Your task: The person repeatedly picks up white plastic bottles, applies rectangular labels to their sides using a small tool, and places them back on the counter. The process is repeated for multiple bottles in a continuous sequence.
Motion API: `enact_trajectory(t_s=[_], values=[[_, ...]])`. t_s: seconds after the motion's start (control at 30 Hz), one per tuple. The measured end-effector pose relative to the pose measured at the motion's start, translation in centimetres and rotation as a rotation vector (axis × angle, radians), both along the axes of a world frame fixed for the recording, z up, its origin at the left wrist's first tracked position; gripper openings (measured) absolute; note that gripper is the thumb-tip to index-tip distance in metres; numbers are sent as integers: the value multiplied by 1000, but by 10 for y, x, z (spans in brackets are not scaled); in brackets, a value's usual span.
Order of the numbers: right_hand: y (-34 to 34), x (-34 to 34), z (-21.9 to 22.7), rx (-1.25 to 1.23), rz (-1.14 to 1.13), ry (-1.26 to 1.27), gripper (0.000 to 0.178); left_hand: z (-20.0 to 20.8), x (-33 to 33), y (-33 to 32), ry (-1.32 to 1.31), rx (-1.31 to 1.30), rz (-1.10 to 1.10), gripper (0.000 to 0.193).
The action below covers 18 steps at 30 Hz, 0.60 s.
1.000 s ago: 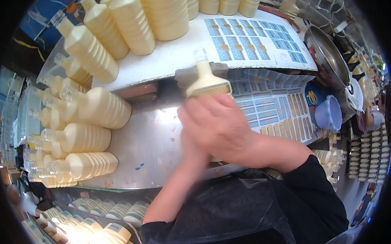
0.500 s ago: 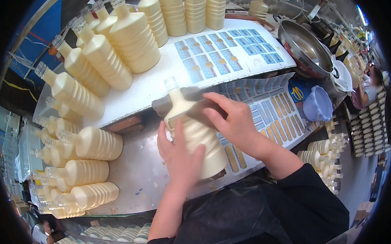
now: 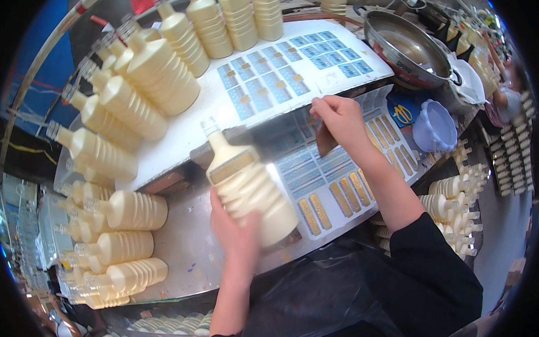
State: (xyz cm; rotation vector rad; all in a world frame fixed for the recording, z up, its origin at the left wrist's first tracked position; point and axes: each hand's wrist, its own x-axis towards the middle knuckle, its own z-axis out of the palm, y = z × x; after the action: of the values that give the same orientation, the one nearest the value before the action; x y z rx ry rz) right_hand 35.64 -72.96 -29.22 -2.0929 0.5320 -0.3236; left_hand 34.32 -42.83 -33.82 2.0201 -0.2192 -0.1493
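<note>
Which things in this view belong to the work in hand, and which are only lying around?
Seem to belong:
cream bottle, in the left hand
thin brown piece, in the right hand
gold strip labels
blue labels on the white board

Seem only lying around:
metal pan
lavender bucket

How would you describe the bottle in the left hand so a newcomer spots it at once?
Find the grey worktop below the raised white board. Near the worktop's middle, the left hand holds a tilted cream bottle with a clear neck. Unlike the bottles piled at the worktop's left, it shows a gold-coloured band below its shoulder.
</note>
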Motion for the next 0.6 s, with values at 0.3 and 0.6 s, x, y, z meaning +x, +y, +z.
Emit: enact_trajectory(t_s=[0.3, 0.6], values=[[-26, 23, -23, -886, 237, -107, 37, -15, -19, 1, -38, -180, -59, 102], [-44, 21, -38, -1116, 291, -218, 31, -28, -21, 8, -54, -132, -36, 91]])
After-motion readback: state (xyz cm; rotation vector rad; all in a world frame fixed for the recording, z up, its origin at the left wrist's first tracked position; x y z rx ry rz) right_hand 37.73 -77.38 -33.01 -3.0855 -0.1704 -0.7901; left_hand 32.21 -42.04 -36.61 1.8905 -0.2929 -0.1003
